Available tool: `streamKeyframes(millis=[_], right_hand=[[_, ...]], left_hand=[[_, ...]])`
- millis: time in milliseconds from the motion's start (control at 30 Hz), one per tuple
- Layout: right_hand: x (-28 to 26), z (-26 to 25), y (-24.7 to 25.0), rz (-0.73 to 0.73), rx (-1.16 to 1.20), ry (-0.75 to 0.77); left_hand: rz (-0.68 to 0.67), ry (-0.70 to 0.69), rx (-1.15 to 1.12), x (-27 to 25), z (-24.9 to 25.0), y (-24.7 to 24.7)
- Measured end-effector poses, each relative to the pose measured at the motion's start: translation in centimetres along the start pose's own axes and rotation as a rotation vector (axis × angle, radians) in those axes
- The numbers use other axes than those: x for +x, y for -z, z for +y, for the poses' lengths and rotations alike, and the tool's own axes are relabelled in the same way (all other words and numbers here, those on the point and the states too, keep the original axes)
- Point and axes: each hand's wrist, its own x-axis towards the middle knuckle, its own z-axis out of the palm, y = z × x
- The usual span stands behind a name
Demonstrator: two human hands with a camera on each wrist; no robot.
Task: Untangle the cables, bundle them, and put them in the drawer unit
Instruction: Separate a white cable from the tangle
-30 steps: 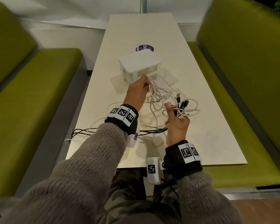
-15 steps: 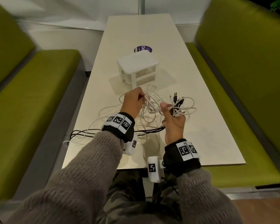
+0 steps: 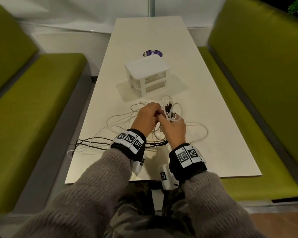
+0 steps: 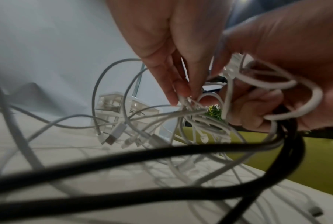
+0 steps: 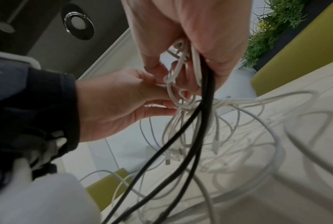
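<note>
Change: both hands lowered and drawn together since the earlier frames; left hand no longer raised near the drawer unit.
White cables point(image 3: 163, 107): tangled bunch held above the worktop between the two hands; loose loops trail onto the worktop on both sides, plugs hanging below.
Black cable point(image 3: 93, 143): several strands run along the near worktop to its left edge; other end rises into the right hand's grasp.
Left hand point(image 3: 147, 117): fingertips point(image 4: 178, 91) pinching a white strand at the knot, touching the right hand.
Right hand point(image 3: 174, 127): fingers curled round coiled white loops and the black cable together.
Drawer unit point(image 3: 147, 74): white frame, two clear drawers, both closed; stands upright on the worktop just beyond the cables, apart from the hands.
Worktop point(image 3: 222, 134): long, pale, narrow.
Sticker point(image 3: 151, 53): round, purple, on the worktop behind the drawer unit.
Benches point(image 3: 33, 109): green cushioned seats either side of the worktop.
Sleeves point(image 3: 93, 186): grey knit, with black wrist bands carrying printed markers.
</note>
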Motion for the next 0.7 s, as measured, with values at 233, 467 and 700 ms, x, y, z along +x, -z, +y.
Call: streamKeyframes(millis=[233, 467, 700], right_hand=[[0.6, 1.1, 1.0, -0.040, 0.002, 0.019], [1.1, 1.2, 1.4, -0.128, 0.086, -0.144], [0.2, 0.3, 1.7, -0.096, 0.280, -0.204]], left_hand=[[-0.055, 0.031, 0.002, -0.2, -1.1, 0.0], [-0.065, 0.120, -0.053, -0.7, -0.4, -1.0], [-0.059, 0.243, -0.084, -0.1, -0.3, -1.6]])
